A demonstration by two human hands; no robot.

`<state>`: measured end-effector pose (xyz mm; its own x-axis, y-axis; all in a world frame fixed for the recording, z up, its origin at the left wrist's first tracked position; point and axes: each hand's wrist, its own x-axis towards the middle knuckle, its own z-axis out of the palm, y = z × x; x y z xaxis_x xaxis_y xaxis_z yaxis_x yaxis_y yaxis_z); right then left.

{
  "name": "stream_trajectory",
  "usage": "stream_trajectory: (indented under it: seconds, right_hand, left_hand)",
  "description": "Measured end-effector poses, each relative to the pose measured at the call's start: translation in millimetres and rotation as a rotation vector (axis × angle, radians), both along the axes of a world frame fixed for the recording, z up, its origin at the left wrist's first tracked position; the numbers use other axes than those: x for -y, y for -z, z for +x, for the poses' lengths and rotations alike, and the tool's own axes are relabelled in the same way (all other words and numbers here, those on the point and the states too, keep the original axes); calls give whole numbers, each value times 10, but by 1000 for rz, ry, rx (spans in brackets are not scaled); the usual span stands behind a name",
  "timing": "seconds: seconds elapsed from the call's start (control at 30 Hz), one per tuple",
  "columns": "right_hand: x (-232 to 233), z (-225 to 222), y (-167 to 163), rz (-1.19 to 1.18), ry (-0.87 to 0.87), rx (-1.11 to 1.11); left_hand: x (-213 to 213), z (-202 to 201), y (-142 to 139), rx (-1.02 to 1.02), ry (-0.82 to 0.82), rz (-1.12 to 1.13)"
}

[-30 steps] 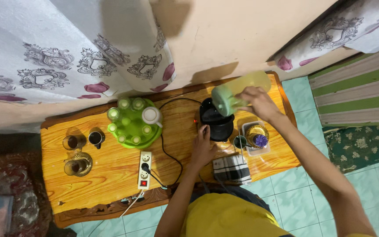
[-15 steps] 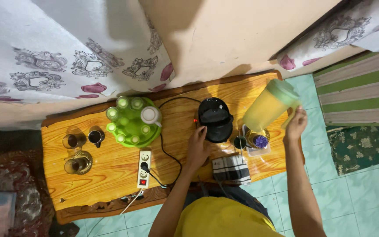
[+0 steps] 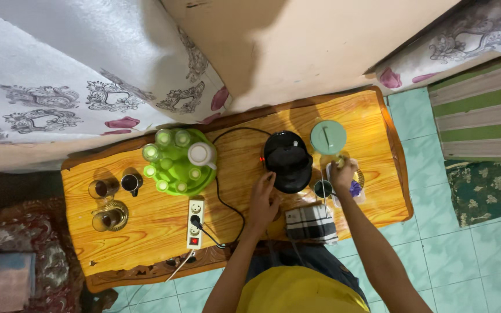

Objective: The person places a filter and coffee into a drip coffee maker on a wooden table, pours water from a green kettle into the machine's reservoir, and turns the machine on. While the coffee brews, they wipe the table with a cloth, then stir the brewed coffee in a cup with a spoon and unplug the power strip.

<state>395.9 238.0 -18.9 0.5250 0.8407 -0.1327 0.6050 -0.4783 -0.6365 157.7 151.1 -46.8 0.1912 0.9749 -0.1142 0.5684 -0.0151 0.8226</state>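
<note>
A: Report the large items first.

B: A long wooden worktop (image 3: pixel 146 232) stands against a wall hung with patterned curtain (image 3: pixel 59 87). Tiled floor (image 3: pixel 436 255) lies to the right of it. On the worktop, left of centre, sits a round green tray (image 3: pixel 172 177) carrying several cups and a white lidded pot (image 3: pixel 201 154).

A: And the item in work?

B: A pale green jug (image 3: pixel 327 137) now stands upright on the worktop, just beside the black kettle (image 3: pixel 288 161) on its right. Half a second ago the jug was raised and tilted above that end of the worktop; one second ago it was tipped over the kettle. It has since been lowered and set down.

A: State of the hands.

B: The right hand (image 3: pixel 342 173) is closed on the jug's handle side, below the lid; contact looks maintained, not released. The left hand (image 3: pixel 264 200) lies flat and open on the worktop in front of the kettle, holding nothing. It has not shifted across the three pictures.

A: What does the change indicate?

B: In my judgement, pouring has ended. A red light shows at the kettle's left edge.

A: Smaller items?

B: A checked cloth (image 3: pixel 311 223) lies at the near edge. A white power strip (image 3: pixel 195 223) with a black cable (image 3: pixel 224 200) runs toward the kettle. Glass cups (image 3: pixel 105 203) stand at the far left.
</note>
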Motion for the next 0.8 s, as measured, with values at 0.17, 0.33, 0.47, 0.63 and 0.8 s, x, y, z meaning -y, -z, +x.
stream_trajectory:
  seconds: [0.17, 0.33, 0.47, 0.63, 0.8]
  right_hand:
    - [23, -74, 82, -49, 25, -4]
    - [29, 42, 142, -125, -41, -56]
    - [84, 124, 173, 50, -165, -13]
    - [-42, 109, 110, 237, -32, -145]
    - [-475, -13, -111, 0, -794, -37]
  left_hand:
    - [-36, 9, 31, 51, -15, -128]
    - [-62, -23, 25, -11, 16, -17]
    - [-85, -17, 7, -13, 21, -42]
    - [-87, -35, -42, -8, 25, -68]
    - [-66, -23, -107, -3, 14, -34]
